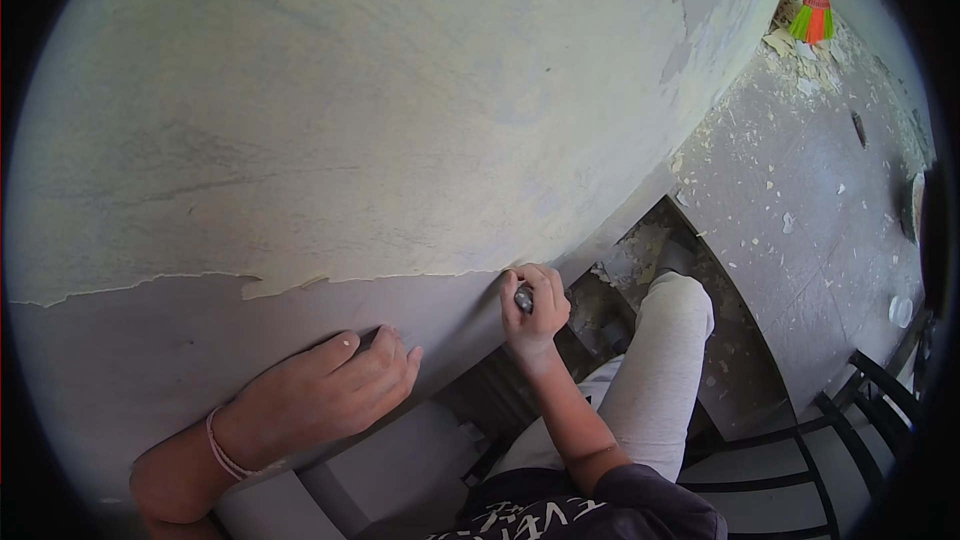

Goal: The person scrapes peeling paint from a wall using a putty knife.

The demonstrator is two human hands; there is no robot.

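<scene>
Before me is a wall with pale, yellowish paint (pixel 390 127) above a ragged, peeling edge and a bare grey strip (pixel 180 337) below. My left hand (pixel 322 386), a thin band at its wrist, rests against the grey strip with its fingers apart and nothing visible in it. My right hand (pixel 541 311) is closed around a tool with a dark, rounded handle end (pixel 523 298). It is at the right end of the ragged paint edge. The tool's working end is hidden by the hand and wall, so its kind is unclear.
Steps (pixel 600 300) drop away beneath my bent leg (pixel 660 367). Paint flakes litter the grey floor (pixel 795 240) at right. A green and orange brush (pixel 812 19) is at top right. Black metal railing (pixel 814 420) curves at lower right, near a clear round object (pixel 900 310).
</scene>
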